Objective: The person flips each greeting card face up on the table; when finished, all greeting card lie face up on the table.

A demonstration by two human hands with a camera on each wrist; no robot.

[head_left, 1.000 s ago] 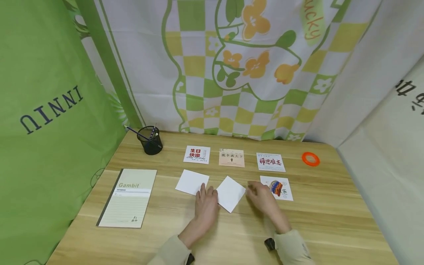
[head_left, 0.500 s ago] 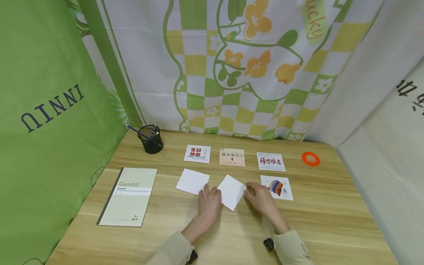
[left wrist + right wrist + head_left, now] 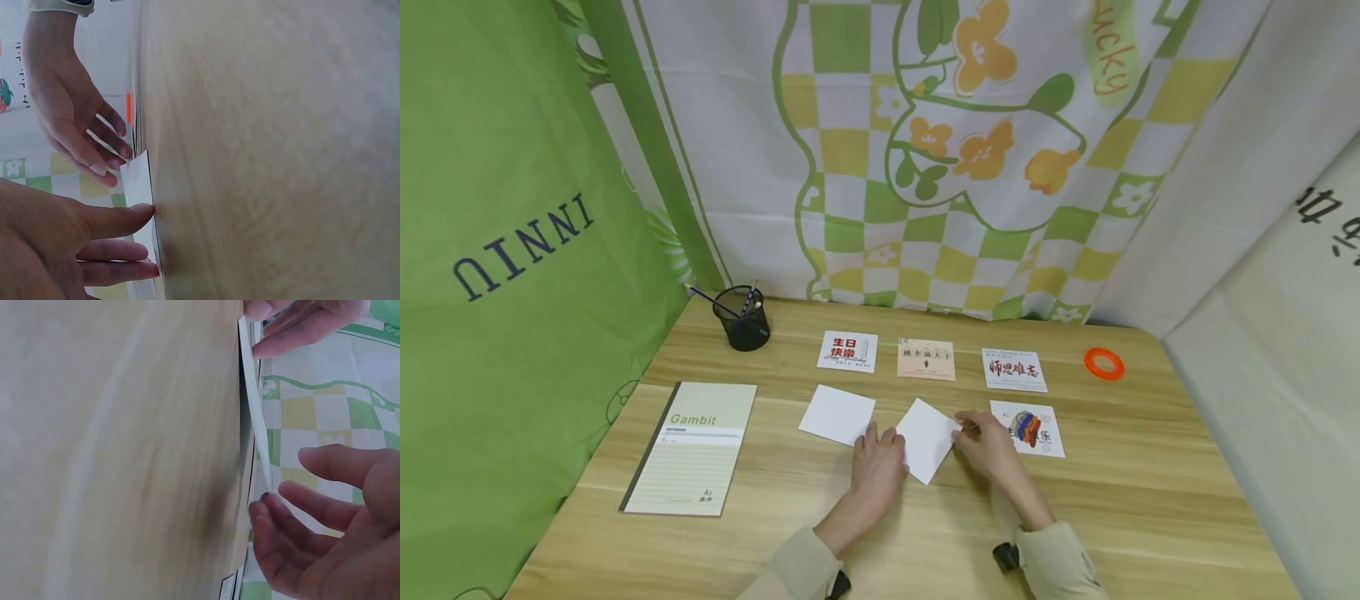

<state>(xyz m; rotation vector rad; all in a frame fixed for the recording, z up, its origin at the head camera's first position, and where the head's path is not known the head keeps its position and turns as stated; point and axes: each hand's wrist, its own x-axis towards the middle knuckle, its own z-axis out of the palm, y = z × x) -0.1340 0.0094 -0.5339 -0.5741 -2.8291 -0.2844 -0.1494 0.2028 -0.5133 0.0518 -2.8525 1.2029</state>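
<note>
A blank white card (image 3: 927,442) lies turned cornerwise on the wooden table. My left hand (image 3: 877,471) touches its left side with thumb and fingertips; in the left wrist view, the thumb (image 3: 128,222) is straight at the card's near edge. My right hand (image 3: 988,446) touches the card's right corner with its fingertips. From the right wrist, the white card (image 3: 255,403) appears slightly raised off the table, fingertips at its end and the right thumb (image 3: 331,464) apart from it. A second blank card (image 3: 837,412) lies left of the first.
Several printed cards lie beyond the hands: a birthday card (image 3: 847,351), a pink card (image 3: 926,360), a card with red lettering (image 3: 1014,370) and one with a colourful drawing (image 3: 1037,429). A notebook (image 3: 692,450), a pencil cup (image 3: 745,325) and orange tape (image 3: 1104,363) stand around.
The right hand has come in to the card's right corner and now touches it. The left hand and the card have shifted slightly right.
</note>
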